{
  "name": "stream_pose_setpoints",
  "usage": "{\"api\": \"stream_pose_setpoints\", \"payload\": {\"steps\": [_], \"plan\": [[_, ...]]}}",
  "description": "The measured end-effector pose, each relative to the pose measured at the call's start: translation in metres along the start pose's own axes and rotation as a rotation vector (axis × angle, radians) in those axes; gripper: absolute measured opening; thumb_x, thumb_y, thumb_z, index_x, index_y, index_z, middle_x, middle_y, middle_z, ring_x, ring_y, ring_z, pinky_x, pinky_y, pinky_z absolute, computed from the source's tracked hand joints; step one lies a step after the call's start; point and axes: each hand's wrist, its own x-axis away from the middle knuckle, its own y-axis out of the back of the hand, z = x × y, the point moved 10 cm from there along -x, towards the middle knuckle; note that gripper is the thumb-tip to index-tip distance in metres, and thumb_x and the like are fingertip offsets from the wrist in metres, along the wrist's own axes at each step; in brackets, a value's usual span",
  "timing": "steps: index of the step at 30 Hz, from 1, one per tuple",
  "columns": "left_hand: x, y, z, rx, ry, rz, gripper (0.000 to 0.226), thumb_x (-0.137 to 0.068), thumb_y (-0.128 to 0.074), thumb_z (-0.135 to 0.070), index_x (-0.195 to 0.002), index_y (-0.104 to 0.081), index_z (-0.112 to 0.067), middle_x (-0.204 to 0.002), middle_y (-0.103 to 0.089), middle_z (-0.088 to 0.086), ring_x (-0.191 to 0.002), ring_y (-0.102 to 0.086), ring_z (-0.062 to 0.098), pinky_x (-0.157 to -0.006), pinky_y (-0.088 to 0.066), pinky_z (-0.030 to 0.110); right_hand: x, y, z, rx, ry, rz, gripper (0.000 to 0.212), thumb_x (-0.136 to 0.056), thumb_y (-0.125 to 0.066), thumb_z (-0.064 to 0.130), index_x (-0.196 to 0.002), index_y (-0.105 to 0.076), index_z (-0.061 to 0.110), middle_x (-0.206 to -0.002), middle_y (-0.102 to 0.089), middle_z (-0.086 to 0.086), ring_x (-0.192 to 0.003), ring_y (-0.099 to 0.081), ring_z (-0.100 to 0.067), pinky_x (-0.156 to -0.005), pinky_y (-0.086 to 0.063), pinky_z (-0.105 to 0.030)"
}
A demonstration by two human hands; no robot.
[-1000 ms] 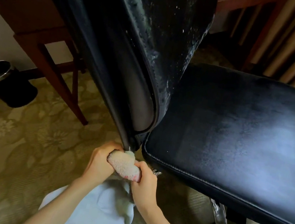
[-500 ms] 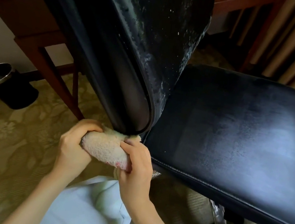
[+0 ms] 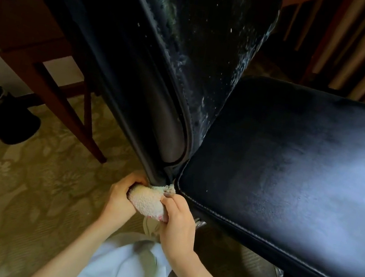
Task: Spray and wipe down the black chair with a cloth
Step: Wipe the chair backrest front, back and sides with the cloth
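Both hands clamp bunched cloth (image 3: 148, 201): left hand (image 3: 122, 197) and right hand (image 3: 177, 222) curl round it, pressing it under backrest (image 3: 169, 68) bottom edge beside seat (image 3: 292, 171). Wipe step underway; droplets remain on backrest, so next move likely wiping upward.

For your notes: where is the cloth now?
Head view, low and left of centre: the cloth is gripped by the left hand and right hand, touching the backrest at its bottom corner, beside the seat.
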Motion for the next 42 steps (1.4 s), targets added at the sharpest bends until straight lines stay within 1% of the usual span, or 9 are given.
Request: {"api": "stream_pose_setpoints", "payload": {"steps": [5, 10, 13, 16, 19, 24, 32, 35, 42], "plan": [[-0.016, -0.003, 0.019, 0.017, 0.058, 0.018, 0.033, -0.061, -0.063, -0.015, -0.085, -0.060, -0.038, -0.083, -0.064, -0.016, -0.077, -0.060, 0.002, -0.063, -0.045, 0.015, -0.012, -0.015, -0.003, 0.029, -0.017, 0.009, 0.049, -0.053, -0.080, -0.008, -0.096, -0.072, 0.014, -0.098, -0.065, 0.002, -0.089, -0.060, -0.007, -0.072, -0.046, -0.011], [-0.011, 0.001, 0.019, -0.028, -0.011, 0.027, 0.046, -0.062, -0.068, -0.003, -0.086, -0.062, -0.042, -0.091, -0.065, -0.019, -0.085, -0.061, -0.001, -0.066, -0.046, 0.010, -0.007, -0.014, -0.005, 0.055, -0.014, 0.039, 0.054, -0.052, -0.084, -0.002, -0.102, -0.071, 0.015, -0.101, -0.064, 0.004, -0.096, -0.055, -0.005, -0.086, -0.041, -0.010], [-0.002, 0.015, -0.003, -0.063, -0.133, 0.018, 0.030, -0.061, -0.062, -0.019, -0.088, -0.062, -0.033, -0.097, -0.063, -0.022, -0.089, -0.061, -0.004, -0.074, -0.046, 0.009, 0.005, -0.007, 0.003, 0.063, 0.019, 0.080, 0.057, -0.053, -0.085, 0.003, -0.106, -0.070, 0.018, -0.102, -0.064, 0.006, -0.098, -0.059, -0.008, -0.091, -0.040, -0.011], [0.004, 0.032, -0.020, -0.134, -0.210, 0.015, 0.033, -0.059, -0.064, -0.004, -0.084, -0.064, -0.025, -0.097, -0.062, -0.020, -0.091, -0.062, -0.001, -0.077, -0.047, 0.014, 0.009, -0.005, 0.019, 0.027, 0.051, 0.069, 0.059, -0.053, -0.081, 0.002, -0.108, -0.067, 0.018, -0.102, -0.062, 0.006, -0.096, -0.059, -0.010, -0.089, -0.043, -0.014], [0.001, 0.062, -0.044, -0.192, -0.238, -0.057, 0.032, -0.058, -0.062, 0.003, -0.084, -0.066, -0.015, -0.098, -0.061, -0.019, -0.094, -0.060, -0.004, -0.081, -0.045, 0.010, 0.001, 0.015, 0.049, -0.104, 0.091, -0.042, 0.054, -0.061, -0.070, -0.003, -0.111, -0.064, 0.015, -0.105, -0.057, 0.005, -0.097, -0.053, -0.010, -0.087, -0.044, -0.016], [-0.022, 0.115, -0.113, -0.139, -0.337, -0.251, 0.042, -0.068, -0.064, 0.005, -0.090, -0.059, -0.030, -0.099, -0.062, -0.023, -0.099, -0.057, -0.008, -0.089, -0.044, 0.011, -0.033, 0.077, 0.113, -0.202, 0.253, -0.349, 0.036, -0.076, -0.052, -0.007, -0.106, -0.068, 0.003, -0.103, -0.064, -0.008, -0.098, -0.054, -0.017, -0.091, -0.042, -0.021], [-0.040, 0.084, -0.099, 0.086, -0.118, -0.194, 0.021, -0.066, -0.061, -0.023, -0.085, -0.058, -0.031, -0.087, -0.063, -0.009, -0.080, -0.059, -0.007, -0.067, -0.043, 0.005, -0.046, 0.073, 0.095, -0.259, 0.235, -0.339, 0.040, -0.069, -0.055, -0.009, -0.105, -0.068, 0.004, -0.101, -0.064, -0.006, -0.100, -0.056, -0.015, -0.093, -0.043, -0.018], [-0.038, 0.075, -0.084, 0.039, -0.133, -0.121, 0.024, -0.064, -0.064, -0.021, -0.085, -0.059, -0.032, -0.083, -0.064, -0.010, -0.079, -0.060, -0.003, -0.065, -0.044, 0.008, -0.041, 0.060, 0.075, -0.300, 0.198, -0.321, 0.049, -0.064, -0.065, -0.014, -0.107, -0.065, 0.010, -0.105, -0.066, -0.005, -0.106, -0.057, -0.013, -0.097, -0.044, -0.023], [-0.037, 0.048, -0.041, 0.056, -0.071, -0.102, 0.026, -0.061, -0.064, -0.021, -0.085, -0.061, -0.031, -0.080, -0.065, -0.006, -0.074, -0.060, 0.007, -0.061, -0.045, 0.021, -0.037, 0.026, 0.032, -0.352, 0.088, -0.285, 0.070, -0.051, -0.052, -0.019, -0.109, -0.058, 0.020, -0.106, -0.066, -0.001, -0.108, -0.056, -0.006, -0.098, -0.043, -0.020]]}}
